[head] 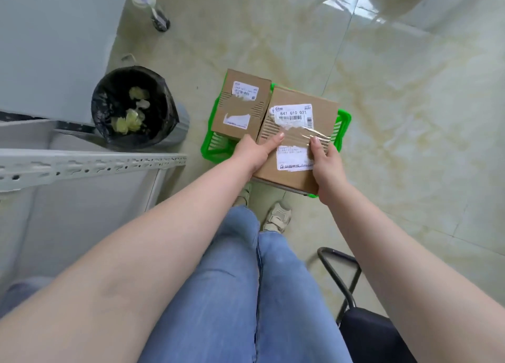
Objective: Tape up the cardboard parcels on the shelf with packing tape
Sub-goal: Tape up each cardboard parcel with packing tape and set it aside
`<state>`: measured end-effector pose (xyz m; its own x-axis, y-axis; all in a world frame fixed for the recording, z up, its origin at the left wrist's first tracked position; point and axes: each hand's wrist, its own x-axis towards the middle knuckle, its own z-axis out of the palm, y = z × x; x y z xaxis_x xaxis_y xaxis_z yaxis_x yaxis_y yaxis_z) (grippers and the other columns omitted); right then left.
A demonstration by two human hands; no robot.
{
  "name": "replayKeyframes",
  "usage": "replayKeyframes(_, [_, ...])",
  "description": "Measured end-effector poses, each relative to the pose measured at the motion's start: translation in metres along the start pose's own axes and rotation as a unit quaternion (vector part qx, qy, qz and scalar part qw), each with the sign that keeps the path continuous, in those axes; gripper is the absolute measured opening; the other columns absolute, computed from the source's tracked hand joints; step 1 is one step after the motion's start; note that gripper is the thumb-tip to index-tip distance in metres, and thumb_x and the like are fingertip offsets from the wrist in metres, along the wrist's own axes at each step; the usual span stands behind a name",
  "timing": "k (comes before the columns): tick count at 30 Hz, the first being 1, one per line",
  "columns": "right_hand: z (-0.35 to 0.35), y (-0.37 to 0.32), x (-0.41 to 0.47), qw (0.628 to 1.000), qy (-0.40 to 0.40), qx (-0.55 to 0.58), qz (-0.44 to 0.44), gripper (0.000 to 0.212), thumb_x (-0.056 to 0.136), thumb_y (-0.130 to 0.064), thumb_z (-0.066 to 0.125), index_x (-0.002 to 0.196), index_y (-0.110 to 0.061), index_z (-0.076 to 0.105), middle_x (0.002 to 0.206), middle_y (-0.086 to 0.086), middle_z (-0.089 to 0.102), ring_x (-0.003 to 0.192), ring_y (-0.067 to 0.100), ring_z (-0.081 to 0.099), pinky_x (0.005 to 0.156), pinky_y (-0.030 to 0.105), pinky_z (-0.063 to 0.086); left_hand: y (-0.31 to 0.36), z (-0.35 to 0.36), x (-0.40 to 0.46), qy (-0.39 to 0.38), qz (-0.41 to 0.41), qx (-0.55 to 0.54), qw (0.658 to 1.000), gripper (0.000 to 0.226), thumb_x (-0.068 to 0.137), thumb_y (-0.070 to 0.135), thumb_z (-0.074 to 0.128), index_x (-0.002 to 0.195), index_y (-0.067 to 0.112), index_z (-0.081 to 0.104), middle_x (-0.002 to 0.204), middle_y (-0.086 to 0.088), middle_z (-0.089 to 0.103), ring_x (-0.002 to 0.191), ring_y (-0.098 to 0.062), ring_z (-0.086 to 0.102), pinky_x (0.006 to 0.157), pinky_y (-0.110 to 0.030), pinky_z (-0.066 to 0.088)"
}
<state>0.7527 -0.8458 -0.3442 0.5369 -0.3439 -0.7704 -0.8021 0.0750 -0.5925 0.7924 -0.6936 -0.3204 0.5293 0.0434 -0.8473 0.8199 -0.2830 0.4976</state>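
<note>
Both of your hands are on the nearer cardboard parcel [296, 141]: your left hand [252, 153] grips its left edge with the thumb laid flat across the top, and your right hand [325, 160] grips the right edge, thumb pressing down near the end of a clear tape strip [297, 133] that runs across the lid between your two thumbs. Neither hand holds a tape roll, and none is in view. The parcel sits between your hands, tilted, its near corner hanging past the rim of a green basket [345, 125] underneath.

It looks like a small, stiff box that two hands lift easily, so probably light. The corrugated walls should take a firm squeeze at the edges, where you hold it now. The glossy tape and the white labels [293, 114] are likely slick, so keep your fingers on bare cardboard when carrying. The tape looks wrinkled at its right end; rub it flat with a thumb.

Just beyond your left hand a second parcel [241, 103] touches the first, resting in the same basket. Further left stands a lined bin [134, 105], with grey shelf rails [90, 163] on that side
</note>
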Motion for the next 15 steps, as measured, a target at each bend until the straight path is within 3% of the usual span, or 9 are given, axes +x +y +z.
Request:
replayKeyframes(2, [0.005,0.001,0.032,1.0,0.022,0.013,-0.003,0.037,0.099,-0.041,0.053,0.13,-0.021,0.056,0.121,-0.002,0.066,0.11,0.018,0.063,0.101,0.044,0.049,-0.007,0.009,0.029,0.007,-0.071,-0.011,0.997,0.095,0.076,0.063,0.073,0.142,0.002,0.042,0.14,-0.008,0.053,0.125,-0.029,0.053,0.107,-0.041,0.043])
replayKeyframes(4, [0.013,0.006,0.063,0.999,0.03,0.016,-0.008,0.035,0.101,-0.035,0.051,0.132,-0.02,0.055,0.121,-0.002,0.065,0.109,0.017,0.063,0.101,0.04,0.05,-0.014,0.017,0.056,0.005,-0.139,-0.06,0.988,0.089,0.076,0.06,0.074,0.139,0.004,0.045,0.135,-0.008,0.057,0.119,-0.03,0.057,0.095,-0.04,0.05])
replayKeyframes(6, [0.024,0.015,0.09,0.999,0.028,0.018,-0.015,0.037,0.102,-0.032,0.05,0.136,-0.019,0.052,0.124,-0.004,0.063,0.108,0.013,0.061,0.094,0.021,0.051,-0.022,0.024,0.081,-0.008,-0.188,-0.137,0.973,0.085,0.072,0.058,0.079,0.134,0.008,0.049,0.129,-0.009,0.063,0.109,-0.03,0.064,0.084,-0.041,0.056])
replayKeyframes(8, [0.034,0.025,0.111,0.999,0.027,0.012,-0.019,0.039,0.103,-0.03,0.048,0.14,-0.018,0.049,0.123,-0.006,0.06,0.104,0.009,0.057,0.073,0.001,0.045,-0.035,0.029,0.111,-0.009,-0.21,-0.197,0.958,0.097,0.057,0.061,0.086,0.133,0.009,0.051,0.131,-0.009,0.063,0.108,-0.031,0.066,0.088,-0.044,0.058])
replayKeyframes(9, [0.039,0.031,0.123,0.999,0.025,0.014,-0.022,0.04,0.103,-0.03,0.048,0.141,-0.018,0.048,0.125,-0.006,0.059,0.105,0.009,0.057,0.072,0.0,0.044,-0.042,0.032,0.126,-0.006,-0.213,-0.218,0.952,0.098,0.055,0.059,0.087,0.133,0.01,0.052,0.131,-0.009,0.063,0.107,-0.03,0.067,0.09,-0.045,0.057])
replayKeyframes(10, [0.043,0.037,0.132,0.999,0.021,0.018,-0.023,0.041,0.103,-0.031,0.048,0.142,-0.019,0.047,0.129,-0.005,0.06,0.108,0.01,0.058,0.08,0.004,0.047,-0.048,0.035,0.139,-0.001,-0.213,-0.236,0.948,0.091,0.062,0.055,0.085,0.133,0.009,0.052,0.129,-0.01,0.064,0.106,-0.03,0.067,0.091,-0.046,0.057])
replayKeyframes(12, [0.05,0.051,0.15,0.999,0.018,0.024,-0.03,0.044,0.102,-0.032,0.049,0.144,-0.021,0.044,0.135,-0.002,0.059,0.117,0.012,0.059,0.1,0.024,0.048,-0.054,0.039,0.158,0.014,-0.213,-0.264,0.94,0.069,0.078,0.044,0.078,0.13,0.006,0.054,0.123,-0.011,0.067,0.102,-0.027,0.069,0.093,-0.047,0.056])
replayKeyframes(15, [0.057,0.065,0.17,0.999,0.005,0.039,-0.037,0.045,0.102,-0.032,0.05,0.145,-0.021,0.043,0.136,-0.001,0.059,0.121,0.013,0.058,0.104,0.031,0.047,-0.062,0.041,0.176,0.021,-0.215,-0.291,0.932,0.063,0.083,0.038,0.076,0.13,0.005,0.053,0.12,-0.012,0.069,0.102,-0.027,0.069,0.096,-0.048,0.054])
